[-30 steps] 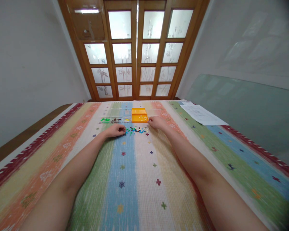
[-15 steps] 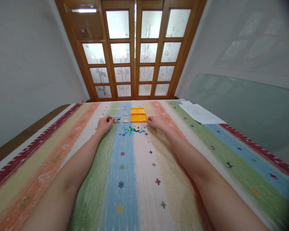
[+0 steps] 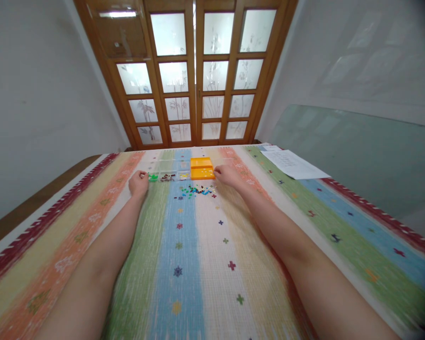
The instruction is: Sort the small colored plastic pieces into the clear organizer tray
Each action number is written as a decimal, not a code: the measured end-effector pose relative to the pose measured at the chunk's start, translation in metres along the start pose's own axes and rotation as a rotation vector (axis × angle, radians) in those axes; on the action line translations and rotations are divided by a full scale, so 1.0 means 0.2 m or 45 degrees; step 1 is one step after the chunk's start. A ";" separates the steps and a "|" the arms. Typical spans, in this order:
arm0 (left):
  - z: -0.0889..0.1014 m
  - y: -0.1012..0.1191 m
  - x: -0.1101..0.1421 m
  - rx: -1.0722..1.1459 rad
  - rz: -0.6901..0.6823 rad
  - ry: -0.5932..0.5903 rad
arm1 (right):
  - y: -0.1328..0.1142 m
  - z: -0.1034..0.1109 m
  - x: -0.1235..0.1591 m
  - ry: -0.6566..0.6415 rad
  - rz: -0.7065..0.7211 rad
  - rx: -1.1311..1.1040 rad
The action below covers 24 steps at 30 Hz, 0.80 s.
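My left hand [image 3: 139, 183] is at the left end of the row of boxes, fingers pinched together beside a clear box of green pieces [image 3: 153, 177]. Whatever the pinch holds is too small to make out. My right hand [image 3: 225, 174] has its fingers closed at the right edge of an open orange box [image 3: 201, 163], where a few pale pieces lie inside; its fingertips are partly hidden. Between the hands are a clear box of dark brown pieces [image 3: 167, 177] and a clear box of yellow pieces [image 3: 184, 175]. A loose pile of small coloured pieces [image 3: 198, 191] lies in front of them.
A striped, patterned tablecloth [image 3: 179, 293] covers the table. Printed paper sheets [image 3: 294, 164] lie at the far right. Beyond the table stand wooden doors with glass panes [image 3: 195, 94]. A pale green glass-like panel [image 3: 361, 156] leans along the right wall.
My left hand has moved left, from the brown pieces' box to the green pieces' box, uncovering both. My right hand stays by the orange box. The view has shifted slightly.
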<state>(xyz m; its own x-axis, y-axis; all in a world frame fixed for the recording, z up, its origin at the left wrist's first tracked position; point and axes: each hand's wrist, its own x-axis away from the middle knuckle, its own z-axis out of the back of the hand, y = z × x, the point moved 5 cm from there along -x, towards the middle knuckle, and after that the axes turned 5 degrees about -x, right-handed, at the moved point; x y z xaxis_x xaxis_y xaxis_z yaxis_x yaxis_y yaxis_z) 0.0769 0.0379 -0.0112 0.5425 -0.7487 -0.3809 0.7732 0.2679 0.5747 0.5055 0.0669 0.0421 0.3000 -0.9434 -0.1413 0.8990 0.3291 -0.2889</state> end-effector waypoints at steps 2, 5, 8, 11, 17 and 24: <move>-0.01 -0.01 -0.01 -0.005 0.000 0.000 | -0.03 0.02 0.01 -0.011 0.071 -0.011; -0.03 -0.02 -0.01 -0.013 -0.005 -0.007 | -0.07 0.03 0.01 -0.086 0.174 -0.043; -0.04 -0.03 -0.02 -0.021 -0.006 -0.023 | -0.11 0.02 0.03 -0.221 0.261 -0.087; -0.05 -0.03 -0.03 -0.023 -0.009 -0.038 | -0.17 0.01 0.05 -0.383 0.337 -0.124; -0.06 -0.03 -0.03 -0.014 -0.035 -0.060 | -0.24 -0.01 0.09 -0.515 0.336 -0.006; -0.08 -0.03 -0.03 -0.034 -0.062 -0.032 | -0.27 -0.09 0.13 -0.659 0.436 0.021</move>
<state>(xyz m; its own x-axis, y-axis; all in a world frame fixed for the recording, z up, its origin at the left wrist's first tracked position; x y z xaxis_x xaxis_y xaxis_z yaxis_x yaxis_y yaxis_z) 0.0745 0.0496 -0.0237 0.4959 -0.7762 -0.3894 0.8071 0.2465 0.5365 0.4579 0.0259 0.0378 0.6845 -0.6829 0.2550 0.7278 0.6200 -0.2931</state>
